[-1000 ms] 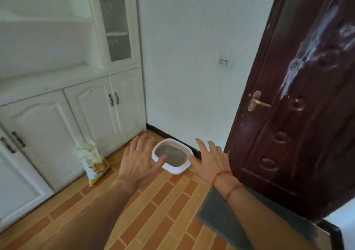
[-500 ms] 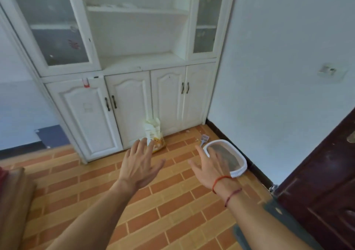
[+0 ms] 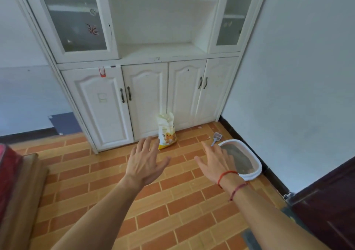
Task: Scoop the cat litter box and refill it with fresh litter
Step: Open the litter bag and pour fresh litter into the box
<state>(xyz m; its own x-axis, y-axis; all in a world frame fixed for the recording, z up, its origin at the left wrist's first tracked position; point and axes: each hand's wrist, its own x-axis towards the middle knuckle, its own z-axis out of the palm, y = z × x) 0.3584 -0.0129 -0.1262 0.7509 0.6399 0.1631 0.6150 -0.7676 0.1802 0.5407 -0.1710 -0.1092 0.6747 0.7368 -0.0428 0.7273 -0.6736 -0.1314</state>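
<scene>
A white litter box with grey litter inside sits on the tiled floor against the right wall. A small grey scoop lies on the floor just behind it, near the corner. A white and yellow litter bag stands upright against the cabinet doors. My left hand is held out flat, fingers apart, in front of the bag and holds nothing. My right hand, with red strings on its wrist, is spread open just left of the litter box and covers part of its near rim.
A tall white cabinet with glass upper doors fills the back wall. A dark wooden door stands at the right. A brown piece of furniture with red cloth is at the left edge. Orange brick-pattern tiles cover the floor.
The view has swung left from the door and litter box to the cabinet. The litter box now lies to the right of both hands, which stay open and spread.
</scene>
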